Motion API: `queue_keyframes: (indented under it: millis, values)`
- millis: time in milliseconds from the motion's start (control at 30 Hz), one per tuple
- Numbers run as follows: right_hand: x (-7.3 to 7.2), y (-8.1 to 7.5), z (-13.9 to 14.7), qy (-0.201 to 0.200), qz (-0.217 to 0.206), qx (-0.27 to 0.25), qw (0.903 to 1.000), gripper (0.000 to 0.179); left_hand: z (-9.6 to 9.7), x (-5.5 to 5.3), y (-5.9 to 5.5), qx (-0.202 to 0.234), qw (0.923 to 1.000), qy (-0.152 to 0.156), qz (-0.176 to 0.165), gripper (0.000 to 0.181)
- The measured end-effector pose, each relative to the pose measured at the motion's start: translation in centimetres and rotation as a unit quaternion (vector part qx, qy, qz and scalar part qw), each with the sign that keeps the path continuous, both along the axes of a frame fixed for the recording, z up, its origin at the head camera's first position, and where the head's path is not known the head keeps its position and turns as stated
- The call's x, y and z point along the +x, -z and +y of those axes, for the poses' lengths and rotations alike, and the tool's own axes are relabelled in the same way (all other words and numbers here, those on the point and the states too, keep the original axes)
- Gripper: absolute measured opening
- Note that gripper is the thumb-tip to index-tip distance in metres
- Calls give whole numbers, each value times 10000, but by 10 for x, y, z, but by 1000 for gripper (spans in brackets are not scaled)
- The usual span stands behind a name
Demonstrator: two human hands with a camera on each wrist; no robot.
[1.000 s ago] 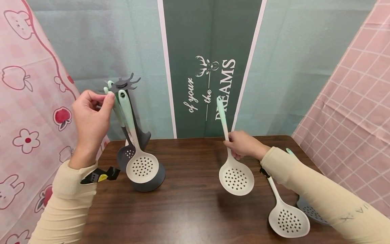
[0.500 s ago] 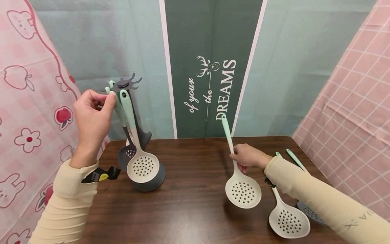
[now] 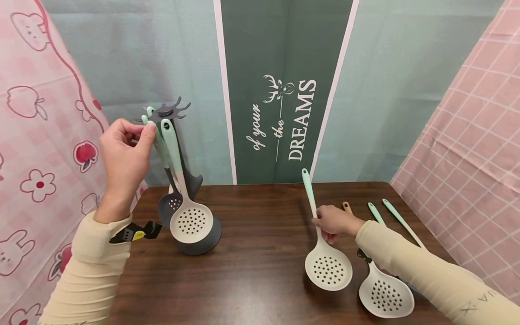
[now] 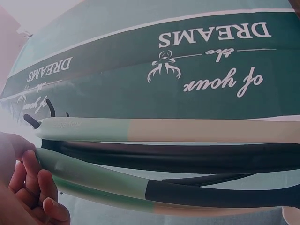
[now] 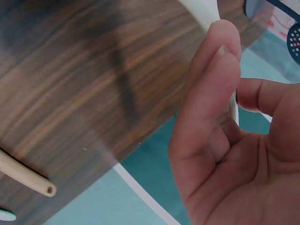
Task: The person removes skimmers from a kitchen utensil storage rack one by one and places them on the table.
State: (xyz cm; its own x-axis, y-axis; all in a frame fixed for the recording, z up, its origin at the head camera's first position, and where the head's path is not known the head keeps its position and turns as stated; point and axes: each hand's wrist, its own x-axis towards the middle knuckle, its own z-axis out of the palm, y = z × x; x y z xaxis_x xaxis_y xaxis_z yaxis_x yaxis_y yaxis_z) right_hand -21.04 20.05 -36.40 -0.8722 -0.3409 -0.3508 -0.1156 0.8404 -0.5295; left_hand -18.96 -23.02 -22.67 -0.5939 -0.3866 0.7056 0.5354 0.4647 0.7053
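I see the left hand (image 3: pixel 125 151) pinch a dark skimmer (image 3: pixel 166 208) by its handle; the right hand (image 3: pixel 335 221) grasps a white skimmer (image 3: pixel 328 272).

Behind the table (image 3: pixel 252 253) hangs a teal backdrop cloth (image 3: pixel 170 49), its dark green centre panel (image 3: pixel 252 54) edged with pale stripes and printed with a deer's head and the words "of your", "the" and "DREAMS". A picture-print pink cloth (image 3: pixel 28 149) of rabbits, apples and flowers runs along the table's left side, a white-gridded pink cloth (image 3: pixel 483 135) along its right. On the table's right part lie a white perforated utensil (image 3: pixel 386 300), a tan handle (image 3: pixel 346 207) and two mint-green handles (image 3: pixel 395 213).
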Motion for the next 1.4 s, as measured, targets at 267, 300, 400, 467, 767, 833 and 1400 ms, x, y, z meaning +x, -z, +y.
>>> queue_keyframes:
  millis: [267, 300, 400, 467, 767, 833, 1400]
  values:
    - [5, 15, 6, 137, -220, 111, 9996, 25, -1, -1, -1, 30, 10000, 26, 36, 24]
    - [5, 16, 7, 168, -258, 94, 9995, 25, -1, -1, -2, 31, 10000, 27, 37, 23]
    - [7, 20, 9, 302, -404, 15, 9987, 25, 0, -2, -3, 36, 10000, 55, 60, 23]
    - [8, 22, 10, 331, -475, 4, 9983, 25, 0, -3, -5, 32, 9999, 86, 82, 23]
    - [8, 25, 15, 263, -433, 272, 9983, 24, -1, -4, -6, 111, 9999, 58, 119, 25]
    - [9, 28, 16, 218, -454, 362, 9981, 25, -2, -4, -5, 109, 9999, 59, 71, 25]
    - [15, 42, 25, 92, -797, 812, 9935, 38, -2, -7, -1, 160, 9998, 122, -6, 25]
